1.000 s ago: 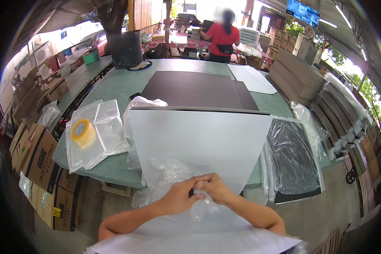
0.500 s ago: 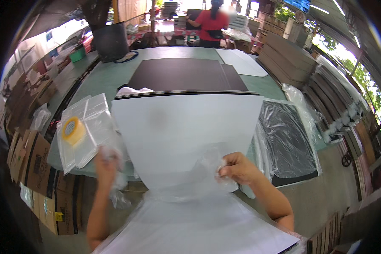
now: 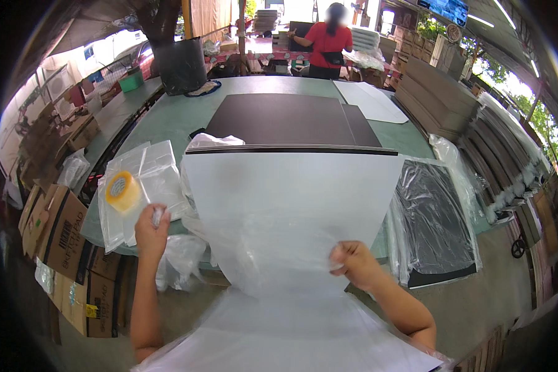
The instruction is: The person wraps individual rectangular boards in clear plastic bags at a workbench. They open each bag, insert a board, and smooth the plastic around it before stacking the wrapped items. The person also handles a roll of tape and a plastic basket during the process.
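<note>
A stack of large boards, white on its near face [image 3: 291, 186] and dark along its top edge, stands at the table's front. Clear plastic film [image 3: 260, 248] stretches across the lower part of that face, between my hands. My left hand [image 3: 150, 232] is closed on a bunched bit of the film, beside the flat clear bags. Pinching the film at the right is my right hand [image 3: 356, 263], slightly blurred. Nearest my body lies a white sheet [image 3: 291, 338] covered with clear plastic. A roll of yellowish tape [image 3: 123, 191] sits on the pile of clear bags [image 3: 158, 164].
Dark boards [image 3: 285, 118] lie flat on the green table [image 3: 149, 121] behind the stack. A plastic-wrapped black board [image 3: 437, 217] lies at the right. Cardboard boxes [image 3: 65, 239] stand at the left, and a person in red [image 3: 328, 40] is at the back.
The film now spreads wider across the white face. My left hand has risen slightly, and my right hand has moved a little right and down. The view has shifted somewhat.
</note>
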`<move>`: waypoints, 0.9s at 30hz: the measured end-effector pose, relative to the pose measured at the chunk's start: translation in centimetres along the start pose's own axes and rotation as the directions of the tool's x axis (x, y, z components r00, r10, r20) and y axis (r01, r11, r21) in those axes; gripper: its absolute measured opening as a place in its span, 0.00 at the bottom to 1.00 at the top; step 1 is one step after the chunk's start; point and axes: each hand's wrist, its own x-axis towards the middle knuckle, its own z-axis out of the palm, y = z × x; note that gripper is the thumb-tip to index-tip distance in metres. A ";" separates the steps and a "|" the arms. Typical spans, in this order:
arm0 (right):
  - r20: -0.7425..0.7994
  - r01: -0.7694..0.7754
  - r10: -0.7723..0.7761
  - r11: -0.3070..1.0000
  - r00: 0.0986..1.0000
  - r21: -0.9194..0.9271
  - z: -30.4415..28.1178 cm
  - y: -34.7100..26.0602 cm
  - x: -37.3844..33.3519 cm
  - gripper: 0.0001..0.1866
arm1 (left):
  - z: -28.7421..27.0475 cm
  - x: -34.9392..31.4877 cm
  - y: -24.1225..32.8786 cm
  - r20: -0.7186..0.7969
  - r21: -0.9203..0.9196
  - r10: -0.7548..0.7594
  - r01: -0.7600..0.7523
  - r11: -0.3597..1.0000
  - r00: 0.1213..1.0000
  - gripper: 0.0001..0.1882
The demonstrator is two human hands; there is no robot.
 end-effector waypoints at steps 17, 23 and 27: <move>0.459 0.180 0.147 0.783 0.876 -0.595 3.5 1.9 0.9 0.16 | 6.1 -5.2 12.8 0.733 -0.626 0.070 0.630 0.460 0.677 0.08; 0.568 -0.109 -0.247 0.847 0.785 0.520 3.6 -5.0 -1.9 0.18 | 4.4 -4.6 4.9 0.862 -0.420 0.243 0.357 0.835 0.446 0.11; 0.764 0.053 0.426 0.857 0.484 -0.512 2.8 -3.4 -0.8 0.21 | 2.8 -4.2 7.7 0.687 -0.721 0.333 0.545 0.428 0.646 0.14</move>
